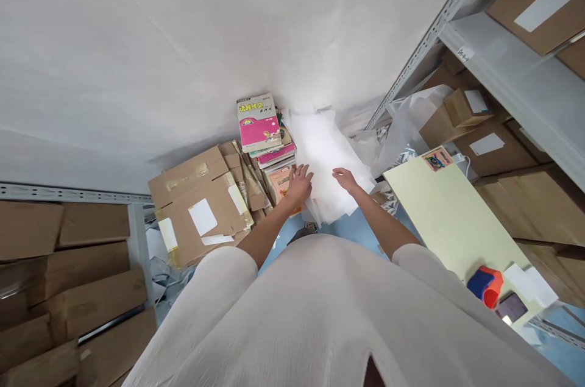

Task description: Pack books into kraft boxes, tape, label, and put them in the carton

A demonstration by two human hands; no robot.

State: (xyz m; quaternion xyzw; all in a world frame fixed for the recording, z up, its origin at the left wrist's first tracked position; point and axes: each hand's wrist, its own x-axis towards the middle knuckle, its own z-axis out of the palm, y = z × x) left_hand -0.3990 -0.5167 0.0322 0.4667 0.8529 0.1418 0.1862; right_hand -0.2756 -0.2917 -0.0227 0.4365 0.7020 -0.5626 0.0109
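Observation:
Both my arms reach down toward a pile of white translucent plastic bags (pixel 322 155) on the floor by the wall. My left hand (pixel 299 183) rests with spread fingers on the left edge of the bags, beside a stack of books. My right hand (pixel 345 178) lies on top of the bags, fingers apart. A stack of books (pixel 267 149) with a pink-covered book (pixel 258 122) on top stands just left of the bags. Whether either hand pinches a bag is unclear.
Flattened cardboard boxes (pixel 196 207) lie left of the books. A pale yellow table (pixel 450 216) at the right carries a red-and-blue tape dispenser (pixel 485 285) and a phone (pixel 510 308). Metal shelves with cartons stand at the right (pixel 503 70) and lower left (pixel 64 277).

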